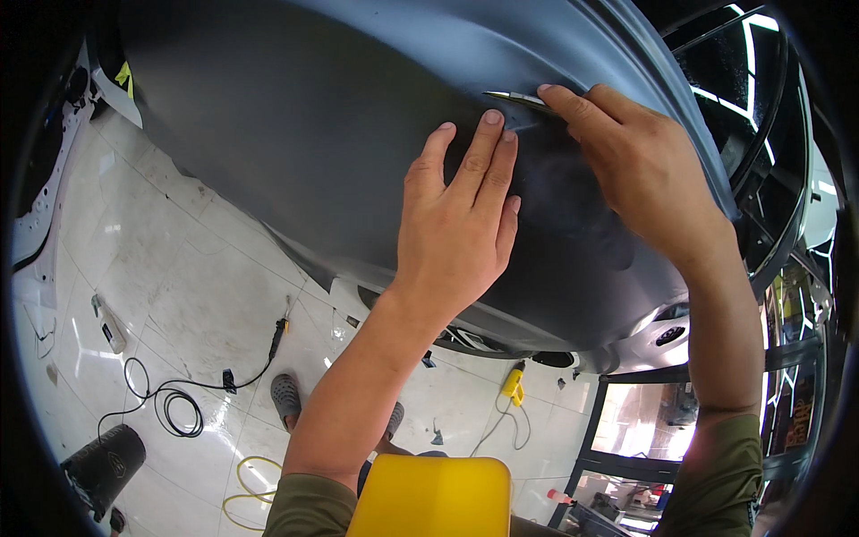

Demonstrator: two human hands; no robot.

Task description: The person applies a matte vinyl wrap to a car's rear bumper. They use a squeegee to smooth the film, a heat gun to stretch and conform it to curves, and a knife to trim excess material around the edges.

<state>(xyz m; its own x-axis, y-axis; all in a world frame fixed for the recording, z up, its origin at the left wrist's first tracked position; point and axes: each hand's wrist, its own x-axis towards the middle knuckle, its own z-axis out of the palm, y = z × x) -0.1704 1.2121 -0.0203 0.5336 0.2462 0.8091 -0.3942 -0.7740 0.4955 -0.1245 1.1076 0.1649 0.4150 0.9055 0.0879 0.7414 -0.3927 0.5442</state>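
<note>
A car's bonnet, covered in matte dark grey-blue film (pixel 304 134), spreads under both my hands. My left hand (pixel 455 210) lies on the film with its fingers stretched out and slightly apart, holding nothing. To its upper right, my right hand (pixel 637 166) is closed on a slim cutter knife (pixel 521 99). The blade points left and sits just beyond my left fingertips, at or close to the film; whether it touches I cannot tell. Part of the knife's handle is hidden in my right fingers.
A yellow rounded object (pixel 431 498) fills the lower middle. On the tiled floor (pixel 179 259) lie a coiled black cable (pixel 183 416), a spray bottle (pixel 109 324), a yellow tool (pixel 514 385) with its cord and a yellow hose (pixel 234 501). A black bucket (pixel 106 465) is at lower left. The windscreen (pixel 734 80) borders the right.
</note>
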